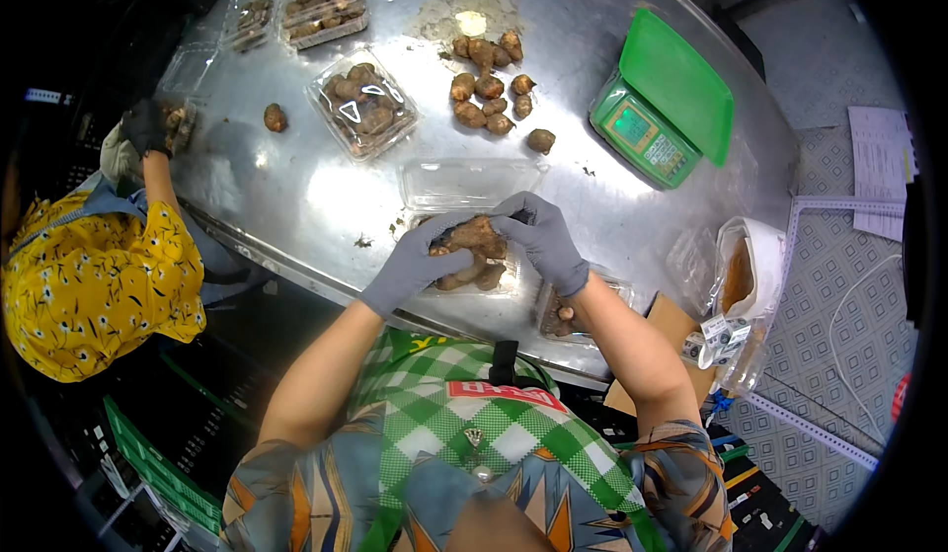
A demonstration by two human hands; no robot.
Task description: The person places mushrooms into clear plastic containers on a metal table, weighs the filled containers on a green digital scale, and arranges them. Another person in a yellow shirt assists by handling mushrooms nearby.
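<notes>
My left hand (415,263), in a grey glove, grips a brown taro-like tuber (474,237) over an open clear plastic clamshell box (474,184). My right hand (541,237), gloved alike, pinches the same tuber at its right end. Below it, more tubers (463,276) lie in the box, whose lid is folded back away from me. Beyond the lid, several loose tubers (489,87) are grouped on the metal table. A closed clamshell of tubers (364,108) stands to their left. Another filled box (555,311) is partly hidden under my right forearm.
A green digital scale (655,130) stands on the right. Plastic bags, a white bag (770,256) and label rolls (722,337) lie at the right edge. More filled boxes (326,11) are at upper left. A co-worker in yellow (104,278) handles a box at the left edge.
</notes>
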